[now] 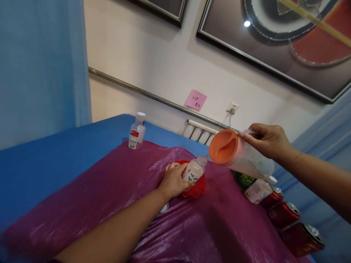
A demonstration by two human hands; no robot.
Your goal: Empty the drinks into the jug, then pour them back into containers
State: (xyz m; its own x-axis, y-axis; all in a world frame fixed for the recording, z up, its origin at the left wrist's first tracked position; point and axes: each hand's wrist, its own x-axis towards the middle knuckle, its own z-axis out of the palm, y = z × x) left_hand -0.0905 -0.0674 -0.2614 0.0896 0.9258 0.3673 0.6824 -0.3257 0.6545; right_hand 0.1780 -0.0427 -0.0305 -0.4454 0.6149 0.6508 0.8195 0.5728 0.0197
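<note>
Magenta plastic sheet [109, 190] covers the table; left hand [174, 180] grips a small bottle [194, 170] over a red bowl [197, 188], right hand [267, 140] holds the tilted orange-lidded pitcher [236, 155]. Mid-pour I'd say, next needs a steady spout on that narrow neck.

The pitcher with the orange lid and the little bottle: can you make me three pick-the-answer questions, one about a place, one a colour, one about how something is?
1. Where does the small bottle sit?
A. over the red bowl
B. on the floor
C. on the wall

2. What colour is the pitcher lid?
A. green
B. orange
C. black

3. How is the pitcher held?
A. upright
B. lying on the table
C. tipped toward the small bottle

Answers: 1 A, the left hand holds it above the bowl. 2 B, the lid is orange. 3 C, the right hand tilts its spout at the bottle's mouth.
</note>
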